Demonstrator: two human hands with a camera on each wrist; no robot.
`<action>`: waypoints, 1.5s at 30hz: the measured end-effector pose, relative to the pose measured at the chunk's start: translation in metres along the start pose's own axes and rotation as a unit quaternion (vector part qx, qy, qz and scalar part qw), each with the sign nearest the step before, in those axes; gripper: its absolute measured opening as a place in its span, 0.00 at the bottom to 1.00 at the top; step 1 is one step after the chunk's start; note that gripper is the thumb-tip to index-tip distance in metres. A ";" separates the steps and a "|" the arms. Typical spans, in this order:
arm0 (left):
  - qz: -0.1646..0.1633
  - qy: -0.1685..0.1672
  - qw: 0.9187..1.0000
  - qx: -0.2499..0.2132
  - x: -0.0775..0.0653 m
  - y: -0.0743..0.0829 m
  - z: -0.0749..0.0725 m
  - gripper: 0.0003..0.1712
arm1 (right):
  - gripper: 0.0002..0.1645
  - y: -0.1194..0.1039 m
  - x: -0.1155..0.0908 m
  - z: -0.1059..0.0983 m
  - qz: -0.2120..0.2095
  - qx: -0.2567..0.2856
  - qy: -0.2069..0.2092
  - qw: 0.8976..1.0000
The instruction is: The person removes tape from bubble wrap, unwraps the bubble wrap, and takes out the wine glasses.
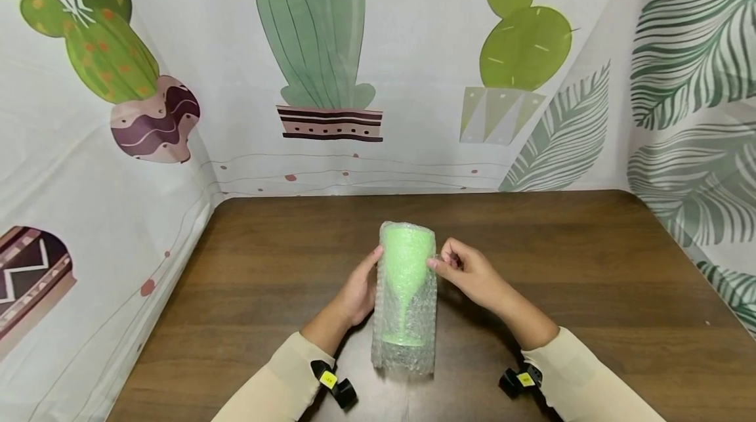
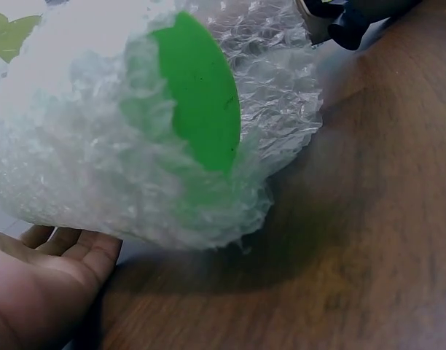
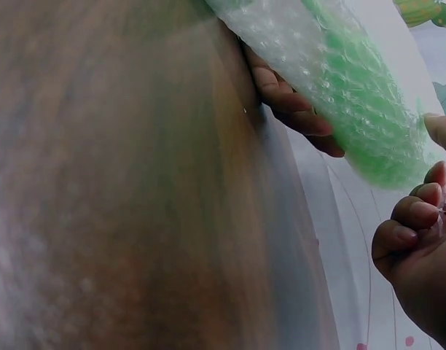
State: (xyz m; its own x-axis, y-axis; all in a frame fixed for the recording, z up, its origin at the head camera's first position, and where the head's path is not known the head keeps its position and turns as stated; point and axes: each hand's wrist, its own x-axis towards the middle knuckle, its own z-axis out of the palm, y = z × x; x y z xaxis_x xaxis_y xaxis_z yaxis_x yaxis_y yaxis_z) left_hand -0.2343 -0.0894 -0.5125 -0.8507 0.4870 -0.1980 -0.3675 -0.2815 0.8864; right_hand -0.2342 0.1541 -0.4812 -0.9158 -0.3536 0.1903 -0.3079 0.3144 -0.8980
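Saw the cactus-printed backdrop (image 1: 413, 67) beyond the goblet (image 1: 404, 287), the brown desk (image 1: 266, 232) beneath it. Found the goblet, green inside bubble wrap (image 1: 406, 361), held over the desk, long axis running near to far, bowl toward the backdrop, foot opposite. Saw the left hand (image 1: 357, 291) grasping its left side; to its right, the right hand (image 1: 472, 271), fingers (image 3: 412, 211) curled, thumb against the wrap; could not tell whether pinching it. Noted yellow labels (image 1: 327, 379) on wrist devices (image 1: 345, 394) flanking the goblet's foot end, writing too small to read.

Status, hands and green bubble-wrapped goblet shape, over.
Left hand holding green goblet shape in clear bubble wrap; right hand, fingers curled, at wrap's edge; nothing visibly blocking.
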 end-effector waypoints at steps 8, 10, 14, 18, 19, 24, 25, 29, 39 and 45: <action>-0.006 0.005 1.000 0.010 -0.001 0.003 0.000 0.38 | 0.19 0.001 0.001 0.000 -0.007 -0.003 0.004 1.000; -0.008 0.004 1.000 0.006 -0.001 0.003 0.000 0.38 | 0.20 0.001 0.001 0.000 -0.007 -0.005 0.004 1.000; -0.007 -0.002 1.000 -0.008 -0.001 0.002 -0.001 0.37 | 0.21 0.001 0.000 0.001 -0.002 -0.012 0.006 1.000; -0.006 -0.006 1.000 -0.015 -0.002 -0.001 -0.004 0.36 | 0.21 0.001 -0.001 0.002 0.005 -0.019 0.011 1.000; -0.006 -0.006 1.000 -0.015 -0.002 -0.001 -0.004 0.36 | 0.22 0.001 -0.001 0.002 0.005 -0.020 0.012 1.000; -0.003 -0.003 1.000 -0.019 -0.002 0.000 -0.004 0.35 | 0.22 0.002 0.000 0.002 -0.002 -0.024 0.017 1.000; -0.002 -0.005 1.000 -0.019 -0.002 0.000 -0.005 0.36 | 0.22 0.002 0.000 0.002 -0.001 -0.025 0.017 1.000; -0.004 -0.008 1.000 -0.017 -0.003 0.000 -0.004 0.38 | 0.23 0.002 0.001 0.002 0.005 -0.029 0.018 0.999; -0.016 -0.018 1.000 -0.011 -0.005 -0.003 -0.004 0.42 | 0.26 0.009 -0.002 0.004 0.007 -0.030 0.019 0.999; -0.012 -0.010 1.000 -0.004 -0.004 -0.002 -0.004 0.43 | 0.26 0.008 0.000 0.004 -0.004 -0.037 0.031 0.999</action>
State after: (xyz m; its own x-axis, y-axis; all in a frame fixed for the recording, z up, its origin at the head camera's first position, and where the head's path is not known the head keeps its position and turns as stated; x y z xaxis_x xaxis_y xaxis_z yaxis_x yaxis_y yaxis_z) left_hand -0.2314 -0.0939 -0.5148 -0.8342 0.5100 -0.2099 -0.3898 -0.2760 0.8785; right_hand -0.2355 0.1533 -0.4896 -0.9267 -0.3015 0.2241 -0.3316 0.3760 -0.8652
